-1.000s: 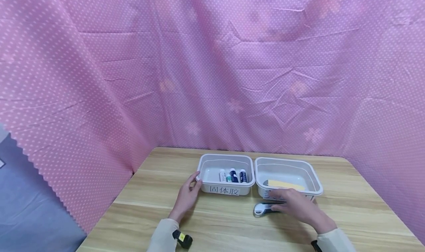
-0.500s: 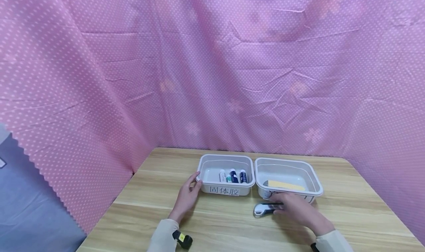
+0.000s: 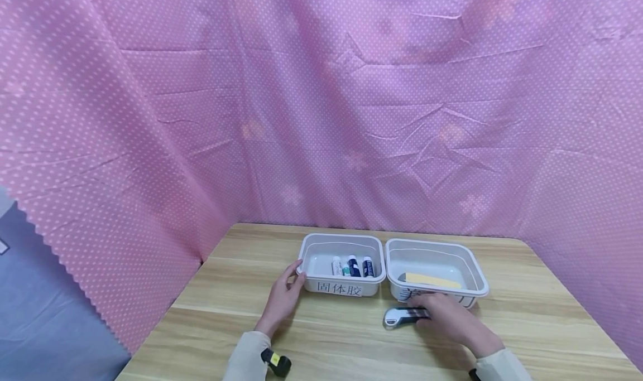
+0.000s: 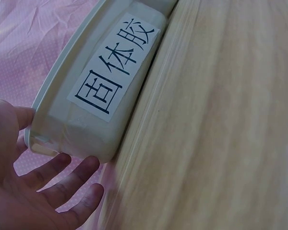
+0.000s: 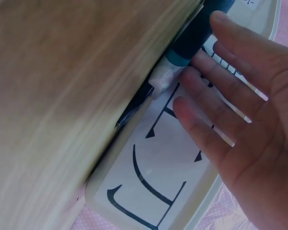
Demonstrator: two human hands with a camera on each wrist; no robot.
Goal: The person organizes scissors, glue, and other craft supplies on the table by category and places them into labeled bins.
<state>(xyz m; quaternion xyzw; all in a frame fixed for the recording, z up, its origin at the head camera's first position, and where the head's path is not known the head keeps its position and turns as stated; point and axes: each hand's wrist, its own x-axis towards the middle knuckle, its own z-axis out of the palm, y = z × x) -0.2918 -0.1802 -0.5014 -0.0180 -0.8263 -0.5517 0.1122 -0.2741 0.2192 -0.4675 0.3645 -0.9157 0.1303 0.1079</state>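
A utility knife [image 3: 399,316] with a pale end and dark handle lies on the table before the right plastic box [image 3: 479,293]. My right hand [image 3: 447,317] is over its handle. In the right wrist view the thumb overlaps the dark handle, and the loosely extended fingers reach beside the knife, along the box's labelled front. My left hand [image 3: 283,297] holds the near left corner of the left plastic box [image 3: 313,285], thumb and forefinger at the rim. In the left wrist view its other fingers are spread under that corner. Several glue sticks [image 3: 354,266] lie inside.
A yellow-handled utility knife [image 3: 432,280] lies in the right box. Both boxes stand side by side on the wooden table [image 3: 341,342], each with a paper label on its front. Pink dotted cloth [image 3: 351,119] hangs behind and at the sides.
My right hand has come down and slightly right beside the knife on the table, uncovering part of the box's label. The left hand, boxes and knife have stayed in place.
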